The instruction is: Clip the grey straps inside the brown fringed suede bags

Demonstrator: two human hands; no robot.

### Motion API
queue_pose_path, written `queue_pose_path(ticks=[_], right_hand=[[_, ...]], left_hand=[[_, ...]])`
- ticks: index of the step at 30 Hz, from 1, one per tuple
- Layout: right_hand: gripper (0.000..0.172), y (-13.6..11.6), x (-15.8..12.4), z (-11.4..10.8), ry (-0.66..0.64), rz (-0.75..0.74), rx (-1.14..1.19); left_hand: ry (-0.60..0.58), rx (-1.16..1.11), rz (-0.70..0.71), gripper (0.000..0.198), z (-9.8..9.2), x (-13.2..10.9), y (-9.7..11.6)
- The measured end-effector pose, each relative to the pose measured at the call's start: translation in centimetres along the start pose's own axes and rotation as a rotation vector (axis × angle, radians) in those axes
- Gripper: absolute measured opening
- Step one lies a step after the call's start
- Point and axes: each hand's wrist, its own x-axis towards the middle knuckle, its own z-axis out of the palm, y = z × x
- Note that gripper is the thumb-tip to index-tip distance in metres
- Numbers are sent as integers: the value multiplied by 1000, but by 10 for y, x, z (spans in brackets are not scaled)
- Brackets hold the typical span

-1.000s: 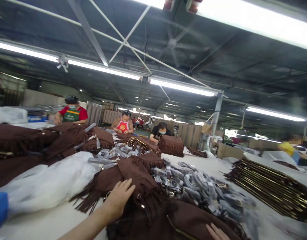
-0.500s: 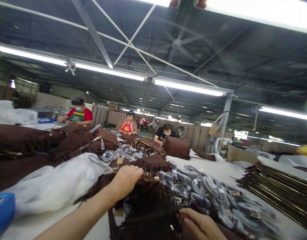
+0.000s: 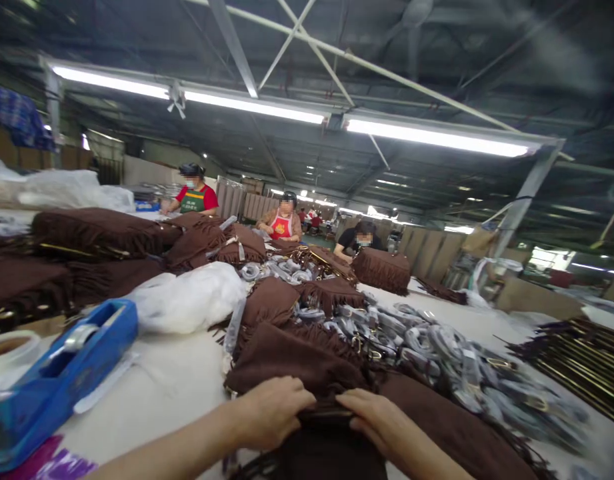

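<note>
A dark brown fringed bag (image 3: 297, 360) lies in front of me, with its dark opening toward my body. My left hand (image 3: 274, 410) is closed on the left part of the bag's near edge, thumb hidden. On the right part of that edge my right hand (image 3: 381, 420) grips with fingers bent over it. Only a small gap separates the two hands. Another brown bag (image 3: 437, 413) lies flat just right of my right hand. Beyond, plastic-wrapped grey straps (image 3: 431, 347) with gold buckles form a heap.
At the left stands a blue tape dispenser (image 3: 71, 380), with a white plastic bag (image 3: 187, 297) behind it. Brown bags (image 3: 97, 230) are piled at the back left. Brown pieces with gold edges (image 3: 577, 367) are stacked at the right. Three co-workers sit across the table.
My hands were apart, the left farther out on a strap end or buckle; now both are close together on the bag's edge. The view has swung left and down, showing the whole tape dispenser.
</note>
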Motion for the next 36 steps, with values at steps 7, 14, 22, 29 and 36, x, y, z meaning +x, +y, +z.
queue_pose_path(ticks=[7,14,22,29,36], right_hand=[[38,2,12,-18,109,60,-374],[33,-110,31,39,136,-31,-12],[72,-176,85,72,353,264,103],[42,-168,91,71,559,208,276],[34,-160,90,94,772,221,375]], left_hand=[[75,88,-138,70,2,-74,-78],[130,191,-92,59,24,-75,-74],[480,232,-37,48,38,-74,-99],[547,85,-103,38,24,-69,-84],[624,147,-27,33,28,-72,-77]])
